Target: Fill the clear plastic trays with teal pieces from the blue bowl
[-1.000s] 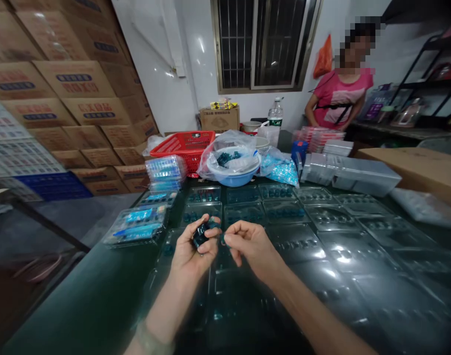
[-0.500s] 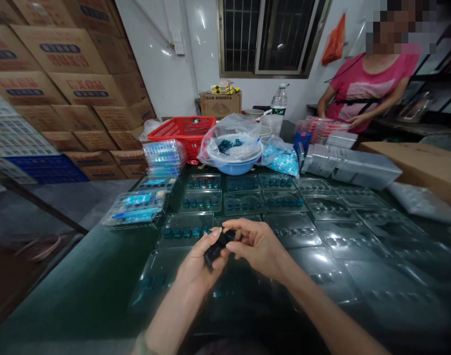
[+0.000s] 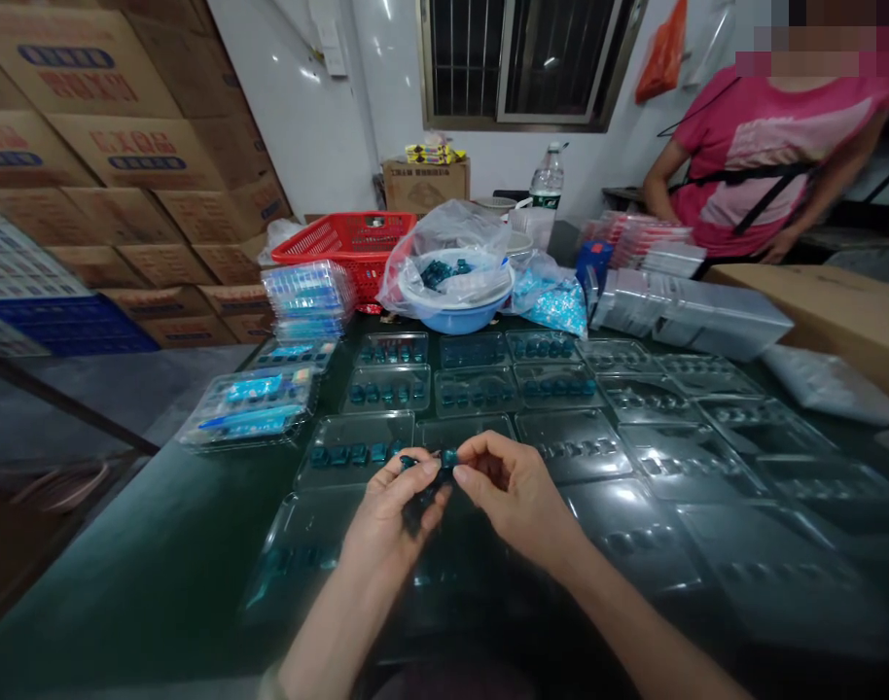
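Observation:
My left hand (image 3: 382,520) is closed around several dark teal, glossy small blocks (image 3: 419,502), partly hidden by the fingers. At its fingertips sits one small teal block (image 3: 448,457), which the thumb and fingers of my right hand (image 3: 521,491) pinch from the right side. Both hands hover over rows of clear plastic trays (image 3: 570,420). Just left of my hands is a tray with a row of teal blocks (image 3: 357,454). Trays farther back hold similar rows, while those on the right show only moulded hollows.
At the back stand a blue bowl (image 3: 455,317) of teal blocks in a plastic bag, a red basket (image 3: 368,233) and a bag of blue packets (image 3: 551,297). Filled packs (image 3: 251,403) lie left. Cartons (image 3: 116,146) are stacked behind; a person in pink (image 3: 765,156) stands back right.
The view has shifted slightly. My right fingers have moved a little, and a teal block now shows clearly between both hands' fingertips. The person in pink appears nearer and more upright.

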The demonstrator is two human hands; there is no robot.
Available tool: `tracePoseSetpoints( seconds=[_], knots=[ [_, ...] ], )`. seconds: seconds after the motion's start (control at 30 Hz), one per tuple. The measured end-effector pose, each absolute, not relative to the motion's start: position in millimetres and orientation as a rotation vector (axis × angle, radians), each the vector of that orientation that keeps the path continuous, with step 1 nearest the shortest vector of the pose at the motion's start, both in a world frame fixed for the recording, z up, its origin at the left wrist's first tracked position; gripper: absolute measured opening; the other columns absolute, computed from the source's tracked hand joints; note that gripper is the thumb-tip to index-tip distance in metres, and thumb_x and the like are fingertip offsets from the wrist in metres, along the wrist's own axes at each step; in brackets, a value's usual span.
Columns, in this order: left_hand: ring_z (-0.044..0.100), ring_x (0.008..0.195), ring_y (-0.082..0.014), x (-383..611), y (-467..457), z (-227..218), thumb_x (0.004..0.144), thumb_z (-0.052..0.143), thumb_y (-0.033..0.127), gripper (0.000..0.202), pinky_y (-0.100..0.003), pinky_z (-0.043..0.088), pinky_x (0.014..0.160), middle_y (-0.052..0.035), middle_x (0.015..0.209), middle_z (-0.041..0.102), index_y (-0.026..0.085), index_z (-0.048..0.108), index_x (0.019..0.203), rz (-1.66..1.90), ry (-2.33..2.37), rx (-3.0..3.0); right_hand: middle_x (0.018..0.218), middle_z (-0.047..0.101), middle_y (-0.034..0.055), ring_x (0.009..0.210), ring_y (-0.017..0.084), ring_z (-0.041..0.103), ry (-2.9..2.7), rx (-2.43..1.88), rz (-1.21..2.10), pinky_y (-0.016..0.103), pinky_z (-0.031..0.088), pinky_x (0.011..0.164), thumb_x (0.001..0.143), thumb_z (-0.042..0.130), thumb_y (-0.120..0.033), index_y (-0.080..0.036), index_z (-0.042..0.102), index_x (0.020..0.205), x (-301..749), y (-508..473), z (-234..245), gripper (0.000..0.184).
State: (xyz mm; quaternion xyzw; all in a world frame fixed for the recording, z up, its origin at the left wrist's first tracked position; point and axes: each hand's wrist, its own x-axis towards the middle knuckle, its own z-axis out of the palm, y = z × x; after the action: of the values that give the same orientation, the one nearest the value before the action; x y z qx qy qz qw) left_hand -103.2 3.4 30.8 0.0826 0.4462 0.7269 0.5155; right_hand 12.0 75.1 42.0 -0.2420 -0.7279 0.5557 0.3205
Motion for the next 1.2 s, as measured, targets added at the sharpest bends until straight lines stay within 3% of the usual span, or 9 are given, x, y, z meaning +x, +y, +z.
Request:
tracePoseSetpoints(
  seconds=[0.23, 0.4, 0.63, 0.77, 0.97, 1.07, 1.2],
  knots=[
    [0.050, 0.041, -0.0065, -93, 9, 32, 0.058, 0.067, 0.016, 0.014, -0.017, 0.031, 0.032, -0.0022, 0.077, 0.057, 0.014, 0.054, 0.061, 1.745, 1.393, 0.464, 0.060, 0.048, -0.0027, 0.051, 0.007, 0.041, -1.720, -0.712, 1.736, 0.018, 0.032, 0.045, 0.070, 0.059, -0.028, -0.015, 0.056, 0.071, 13, 85, 36, 0.014],
    [0.047, 0.038, -0.0053, -88, 10, 30, 0.059, 0.066, 0.014, 0.012, -0.018, 0.030, 0.032, -0.0009, 0.074, 0.055, 0.015, 0.054, 0.060, 1.727, 1.442, 0.526, 0.051, 0.040, -0.0058, 0.042, 0.004, 0.029, -1.707, -0.753, 1.913, 0.017, 0.021, 0.039, 0.070, 0.059, -0.025, -0.014, 0.057, 0.067, 21, 92, 34, 0.012],
    [0.049, 0.045, -0.0054, -92, 4, 36, 0.055, 0.064, 0.007, 0.014, -0.015, 0.032, 0.035, -0.0001, 0.074, 0.055, 0.015, 0.053, 0.056, 1.651, 1.315, 0.342, 0.046, 0.032, -0.0080, 0.040, 0.003, 0.024, -1.295, -0.596, 2.312, 0.018, 0.016, 0.040, 0.071, 0.058, -0.023, -0.014, 0.051, 0.066, 28, 85, 30, 0.013],
    [0.041, 0.040, -0.0032, -90, 0, 40, 0.053, 0.062, 0.006, 0.013, -0.013, 0.024, 0.031, 0.0008, 0.067, 0.052, 0.014, 0.052, 0.054, 1.616, 1.226, 0.350, 0.047, 0.029, -0.0083, 0.041, 0.003, 0.022, -1.043, -0.506, 2.478, 0.018, 0.015, 0.040, 0.072, 0.058, -0.019, -0.014, 0.049, 0.067, 32, 77, 27, 0.011],
    [0.050, 0.056, -0.0068, -97, -5, 42, 0.054, 0.063, 0.002, 0.016, -0.013, 0.040, 0.044, 0.0002, 0.072, 0.056, 0.015, 0.054, 0.056, 1.582, 1.263, 0.312, 0.048, 0.027, -0.0075, 0.042, 0.004, 0.020, -0.821, -0.466, 2.562, 0.017, 0.017, 0.040, 0.072, 0.057, -0.017, -0.015, 0.045, 0.064, 38, 73, 31, 0.014],
    [0.052, 0.057, -0.0072, -120, -14, 40, 0.051, 0.064, 0.001, 0.018, -0.015, 0.045, 0.049, 0.0003, 0.073, 0.059, 0.016, 0.056, 0.057, 1.688, 1.356, 0.247, 0.050, 0.025, -0.0073, 0.043, 0.005, 0.021, -0.683, -0.421, 2.439, 0.017, 0.020, 0.040, 0.070, 0.059, -0.016, -0.016, 0.039, 0.058, 57, 92, 38, 0.023],
    [0.039, 0.037, -0.0008, -139, -25, 39, 0.053, 0.063, 0.005, 0.013, -0.010, 0.027, 0.029, -0.0012, 0.072, 0.062, 0.015, 0.059, 0.061, 1.750, 1.321, 0.240, 0.052, 0.028, -0.0068, 0.044, 0.005, 0.026, -0.743, -0.405, 2.192, 0.017, 0.026, 0.042, 0.071, 0.059, -0.017, -0.017, 0.037, 0.056, 79, 111, 48, 0.027]
  ],
)
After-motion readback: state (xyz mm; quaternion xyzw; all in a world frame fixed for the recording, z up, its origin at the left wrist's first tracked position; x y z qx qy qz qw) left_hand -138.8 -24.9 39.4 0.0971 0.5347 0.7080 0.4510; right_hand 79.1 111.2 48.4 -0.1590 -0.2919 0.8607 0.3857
